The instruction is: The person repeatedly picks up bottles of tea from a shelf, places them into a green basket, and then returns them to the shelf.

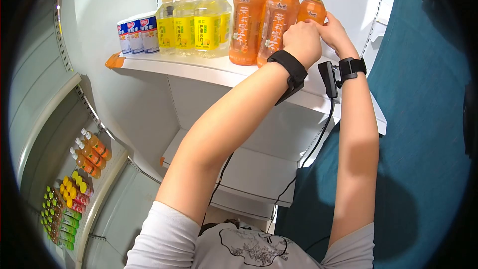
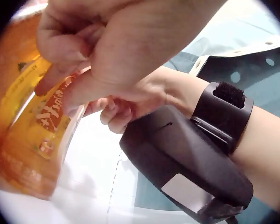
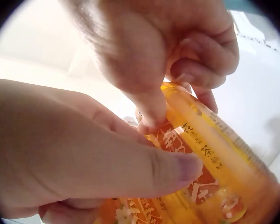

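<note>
In the head view, a smaller orange tea bottle (image 1: 311, 9) with a white cap stands at the right of the shelf's bottles. The left hand (image 1: 302, 45) is at its front, fingers bent; the left wrist view has this hand (image 2: 116, 46) with thumb and forefinger on the bottle's label (image 2: 51, 112). From the right side the right hand (image 1: 337, 35) holds the same bottle. In the right wrist view the right hand (image 3: 163, 51) grips the bottle (image 3: 200, 140) near its upper part, and the left hand (image 3: 93, 149) lays its thumb across the label. The hands partly cover the bottle.
Large orange bottles (image 1: 281, 15) stand just left of the hands. Farther left are yellow-labelled bottles (image 1: 206, 25) and blue-white cartons (image 1: 149, 35). The white shelf (image 1: 199, 67) has a front edge below. Cables hang from the wrists; a lower-left rack (image 1: 99, 184) holds drinks.
</note>
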Demonstrator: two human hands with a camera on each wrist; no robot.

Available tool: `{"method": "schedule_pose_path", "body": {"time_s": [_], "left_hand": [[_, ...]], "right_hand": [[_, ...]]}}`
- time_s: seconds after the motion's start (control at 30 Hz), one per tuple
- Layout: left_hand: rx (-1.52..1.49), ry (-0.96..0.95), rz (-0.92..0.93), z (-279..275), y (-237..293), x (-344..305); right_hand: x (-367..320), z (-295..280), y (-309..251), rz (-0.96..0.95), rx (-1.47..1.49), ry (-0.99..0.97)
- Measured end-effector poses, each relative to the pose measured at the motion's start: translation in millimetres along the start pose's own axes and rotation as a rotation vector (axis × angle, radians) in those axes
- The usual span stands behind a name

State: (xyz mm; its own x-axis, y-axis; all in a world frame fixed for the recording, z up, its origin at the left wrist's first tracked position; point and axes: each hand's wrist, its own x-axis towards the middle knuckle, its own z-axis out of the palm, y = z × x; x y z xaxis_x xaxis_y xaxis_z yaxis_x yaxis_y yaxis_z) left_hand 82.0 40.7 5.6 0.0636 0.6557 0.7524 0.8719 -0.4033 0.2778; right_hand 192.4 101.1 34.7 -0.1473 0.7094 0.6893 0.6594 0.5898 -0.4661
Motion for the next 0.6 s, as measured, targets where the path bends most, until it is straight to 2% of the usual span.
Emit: {"method": "schedule_pose_path", "body": {"time_s": [0.07,0.13,0.17,0.27,0.37,0.43,0.6], "left_hand": [[-0.068,-0.02,-0.033,-4.3,0.6,-2.1],[-0.163,-0.07,-0.063,-11.0,0.1,0.5],[-0.159,-0.066,-0.066,-18.8,2.1,-4.5],[-0.285,-0.03,-0.14,-42.1,11.4,-26.3],[-0.443,0.071,-0.115,-41.8,2.6,-63.1],[-0.468,0.034,-0.155,-46.0,0.9,-88.6],[-0.818,0.121,-0.367,-50.6,-20.5,-162.2]], "right_hand": [[-3.7,-1.8,-3.1,-0.016,-0.018,-0.007],[-16.7,-13.4,-19.1,0.18,0.063,-0.145],[-24.7,-13.5,-21.4,0.174,0.066,-0.147],[-51.4,-13.2,-16.5,0.188,0.199,0.226],[-105.4,-13.2,-28.0,0.266,0.395,0.305],[-140.5,-1.0,-35.4,0.316,0.507,0.336],[-213.4,28.4,-65.0,0.397,0.739,0.232]]}}
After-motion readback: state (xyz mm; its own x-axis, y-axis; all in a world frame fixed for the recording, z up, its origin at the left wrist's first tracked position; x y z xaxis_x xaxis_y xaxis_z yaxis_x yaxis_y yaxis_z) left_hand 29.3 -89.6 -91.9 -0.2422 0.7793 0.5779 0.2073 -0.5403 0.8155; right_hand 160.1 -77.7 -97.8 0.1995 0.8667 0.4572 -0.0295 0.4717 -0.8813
